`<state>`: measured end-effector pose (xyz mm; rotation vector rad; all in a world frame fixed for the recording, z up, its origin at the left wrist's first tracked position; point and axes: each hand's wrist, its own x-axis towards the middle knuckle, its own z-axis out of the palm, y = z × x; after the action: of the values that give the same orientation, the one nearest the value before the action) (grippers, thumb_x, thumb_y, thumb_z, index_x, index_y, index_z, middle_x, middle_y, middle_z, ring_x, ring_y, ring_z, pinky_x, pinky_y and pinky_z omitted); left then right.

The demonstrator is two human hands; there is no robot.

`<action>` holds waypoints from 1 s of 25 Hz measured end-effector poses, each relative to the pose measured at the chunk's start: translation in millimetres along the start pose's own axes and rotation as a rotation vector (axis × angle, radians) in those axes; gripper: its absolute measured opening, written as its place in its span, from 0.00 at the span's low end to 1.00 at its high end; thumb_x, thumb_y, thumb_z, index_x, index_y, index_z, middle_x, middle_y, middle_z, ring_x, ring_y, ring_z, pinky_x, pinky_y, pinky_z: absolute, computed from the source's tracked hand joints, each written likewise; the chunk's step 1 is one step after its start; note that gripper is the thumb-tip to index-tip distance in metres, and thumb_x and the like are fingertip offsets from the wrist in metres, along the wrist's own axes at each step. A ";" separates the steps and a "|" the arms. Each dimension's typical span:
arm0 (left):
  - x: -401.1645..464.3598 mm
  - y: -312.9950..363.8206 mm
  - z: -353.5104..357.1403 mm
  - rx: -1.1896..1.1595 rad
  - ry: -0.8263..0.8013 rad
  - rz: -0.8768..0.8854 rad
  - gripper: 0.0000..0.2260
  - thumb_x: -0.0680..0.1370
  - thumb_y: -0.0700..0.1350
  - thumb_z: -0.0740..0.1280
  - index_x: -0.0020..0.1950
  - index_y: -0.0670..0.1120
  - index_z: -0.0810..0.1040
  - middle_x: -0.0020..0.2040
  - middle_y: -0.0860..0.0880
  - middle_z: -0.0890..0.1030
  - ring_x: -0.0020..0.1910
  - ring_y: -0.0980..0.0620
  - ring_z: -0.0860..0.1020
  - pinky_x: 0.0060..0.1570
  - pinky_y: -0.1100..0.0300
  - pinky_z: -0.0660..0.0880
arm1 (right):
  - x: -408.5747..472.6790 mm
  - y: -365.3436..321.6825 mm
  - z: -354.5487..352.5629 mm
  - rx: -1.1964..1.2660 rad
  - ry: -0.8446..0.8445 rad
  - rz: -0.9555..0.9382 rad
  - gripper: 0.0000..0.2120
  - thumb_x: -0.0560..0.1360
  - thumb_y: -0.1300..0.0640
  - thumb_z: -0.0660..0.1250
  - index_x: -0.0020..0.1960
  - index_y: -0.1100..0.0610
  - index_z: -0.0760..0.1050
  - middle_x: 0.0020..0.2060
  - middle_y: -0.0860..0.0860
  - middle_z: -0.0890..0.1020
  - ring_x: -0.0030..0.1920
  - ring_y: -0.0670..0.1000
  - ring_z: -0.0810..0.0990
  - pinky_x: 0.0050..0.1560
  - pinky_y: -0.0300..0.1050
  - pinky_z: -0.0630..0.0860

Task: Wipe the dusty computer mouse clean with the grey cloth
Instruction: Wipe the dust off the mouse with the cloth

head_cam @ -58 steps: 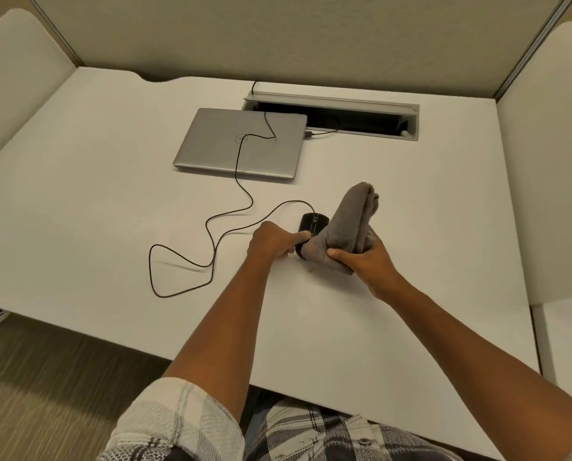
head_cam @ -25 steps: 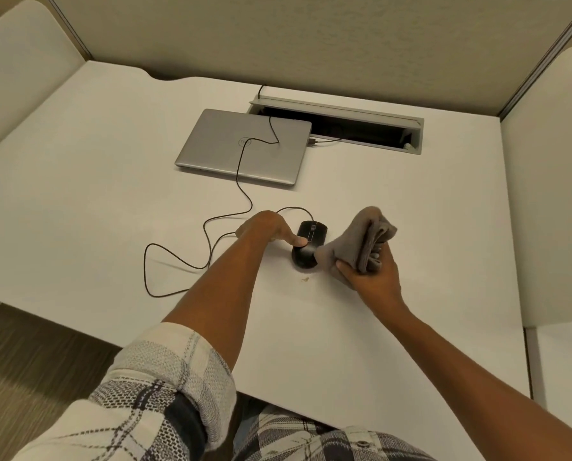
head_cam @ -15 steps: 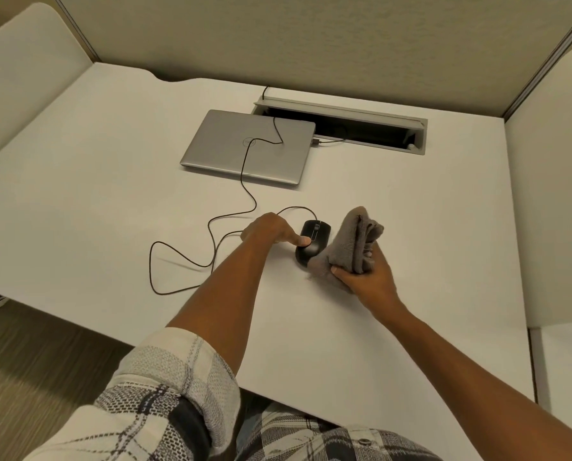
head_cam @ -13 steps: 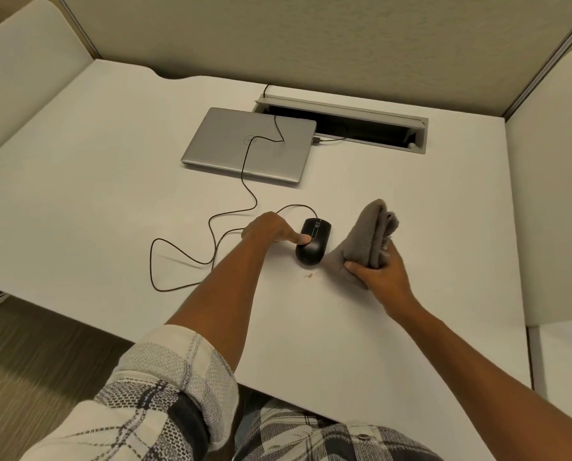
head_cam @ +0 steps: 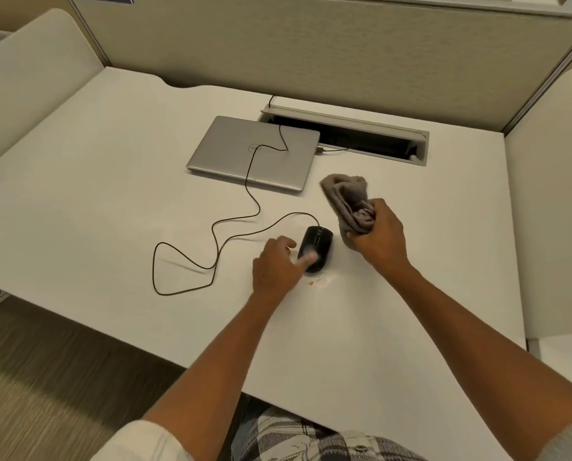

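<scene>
A black wired computer mouse [head_cam: 317,243] lies on the white desk [head_cam: 111,207] near its middle. My left hand [head_cam: 278,264] rests at the mouse's left rear, one blurred fingertip lying across its back. My right hand [head_cam: 379,234] is closed on the bunched grey cloth [head_cam: 349,197], held up to the right of the mouse and clear of it. The cloth sticks out up and left from my fist. A few small crumbs [head_cam: 314,281] lie on the desk just in front of the mouse.
The mouse's black cable [head_cam: 218,241] loops over the desk to the left and runs back over a closed silver laptop [head_cam: 254,153]. An open cable tray [head_cam: 348,138] is set into the desk behind. Partition walls enclose the desk at the back and sides.
My right hand has lifted the cloth off the mouse's right side and away to the right. My left hand slid from the mouse's left flank toward its rear. Crumbs now show on the desk.
</scene>
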<state>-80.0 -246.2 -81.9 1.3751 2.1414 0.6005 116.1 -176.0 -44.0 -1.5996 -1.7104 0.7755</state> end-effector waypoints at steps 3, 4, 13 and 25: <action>-18.5 -7.7 23.9 0.128 0.070 0.110 0.35 0.68 0.68 0.71 0.68 0.50 0.73 0.60 0.49 0.77 0.58 0.47 0.77 0.58 0.48 0.72 | 14.6 -8.4 14.5 -0.423 -0.026 -0.119 0.23 0.71 0.56 0.75 0.63 0.50 0.71 0.53 0.51 0.80 0.51 0.54 0.77 0.42 0.46 0.76; -18.7 -8.0 28.1 0.142 0.096 0.123 0.36 0.69 0.68 0.70 0.69 0.49 0.72 0.61 0.48 0.76 0.59 0.47 0.76 0.58 0.48 0.71 | 16.5 -10.4 20.8 -0.526 -0.045 -0.167 0.23 0.72 0.58 0.73 0.64 0.50 0.70 0.54 0.52 0.80 0.52 0.55 0.76 0.41 0.47 0.74; -17.9 -20.3 46.5 0.151 0.228 0.177 0.33 0.71 0.68 0.68 0.68 0.48 0.76 0.54 0.49 0.77 0.52 0.47 0.76 0.50 0.52 0.68 | 27.1 -7.3 37.0 -0.665 -0.470 -0.190 0.29 0.72 0.50 0.70 0.70 0.49 0.64 0.64 0.52 0.77 0.61 0.60 0.73 0.58 0.58 0.68; -19.0 -19.4 50.6 0.148 0.245 0.154 0.25 0.70 0.66 0.68 0.55 0.47 0.79 0.50 0.49 0.76 0.49 0.47 0.74 0.50 0.53 0.68 | -5.9 -4.7 42.7 -0.461 -0.402 -0.303 0.29 0.69 0.60 0.69 0.70 0.48 0.71 0.59 0.52 0.77 0.54 0.56 0.73 0.51 0.52 0.75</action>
<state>-54.5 -266.7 -129.0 1.6311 2.3257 0.7131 79.4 -181.5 -66.5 -1.4752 -2.4986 0.6050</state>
